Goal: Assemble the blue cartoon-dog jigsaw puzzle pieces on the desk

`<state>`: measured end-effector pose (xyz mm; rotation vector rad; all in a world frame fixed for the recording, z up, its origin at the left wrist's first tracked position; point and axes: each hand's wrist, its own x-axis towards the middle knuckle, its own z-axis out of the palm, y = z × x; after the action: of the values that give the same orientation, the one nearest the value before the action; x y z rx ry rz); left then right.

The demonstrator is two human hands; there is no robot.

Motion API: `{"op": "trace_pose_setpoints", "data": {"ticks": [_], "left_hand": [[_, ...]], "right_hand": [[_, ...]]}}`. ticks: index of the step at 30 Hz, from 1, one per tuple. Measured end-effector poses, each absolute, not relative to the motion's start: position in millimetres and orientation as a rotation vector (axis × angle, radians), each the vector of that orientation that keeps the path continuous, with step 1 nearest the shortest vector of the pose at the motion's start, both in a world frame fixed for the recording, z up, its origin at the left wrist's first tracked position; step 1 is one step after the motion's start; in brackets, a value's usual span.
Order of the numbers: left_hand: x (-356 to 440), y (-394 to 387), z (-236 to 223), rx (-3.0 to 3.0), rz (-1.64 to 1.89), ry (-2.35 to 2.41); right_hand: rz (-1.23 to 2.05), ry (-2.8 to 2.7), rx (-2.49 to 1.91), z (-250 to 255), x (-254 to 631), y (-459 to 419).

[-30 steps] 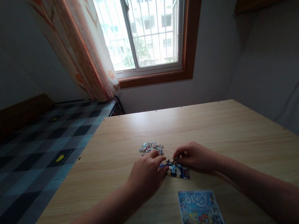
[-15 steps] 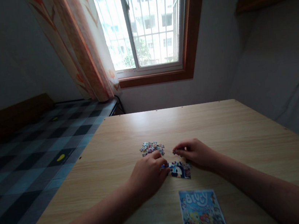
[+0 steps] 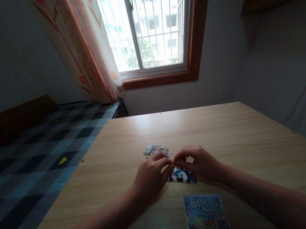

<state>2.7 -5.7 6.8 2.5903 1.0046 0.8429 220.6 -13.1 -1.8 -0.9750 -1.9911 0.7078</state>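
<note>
My right hand (image 3: 201,160) pinches a small jigsaw puzzle piece (image 3: 174,162) between thumb and fingertips. My left hand (image 3: 152,174) is closed too, its thumb and fingertips meeting the right hand's at the same piece. Just below the fingers, a partly joined puzzle (image 3: 181,175) lies flat on the table, showing a dark blue and white cartoon face. Both hands cover parts of its upper and side edges. Beyond my left hand is a pile of loose puzzle pieces (image 3: 154,150), its near edge hidden by the fingers.
A picture sheet (image 3: 207,216) marked "BLUEY" lies on the wooden table (image 3: 199,123) nearest me. On the left is a bed (image 3: 50,173) with a checked cover. A window (image 3: 155,27) and a curtain (image 3: 86,55) are behind the table.
My right hand has moved left with the piece, bringing it to the left fingertips. My left hand has shifted slightly right, from the joined puzzle's left end to the piece.
</note>
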Motion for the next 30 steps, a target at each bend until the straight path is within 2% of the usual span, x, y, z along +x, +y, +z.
{"op": "trace_pose_setpoints", "data": {"ticks": [10,19,30], "left_hand": [[-9.1,21.8,17.9,2.381,0.905,1.249],[-30.5,51.9,11.9,2.447,0.669,1.601],[-30.5,52.2,10.9,2.482,0.648,1.637]], "right_hand": [[0.674,-1.861,-1.097,-4.6,224.6,-10.3],[0.639,-1.744,-1.165,-13.3,233.9,0.8],[0.638,-1.754,-1.143,-14.0,231.7,-0.4]]}}
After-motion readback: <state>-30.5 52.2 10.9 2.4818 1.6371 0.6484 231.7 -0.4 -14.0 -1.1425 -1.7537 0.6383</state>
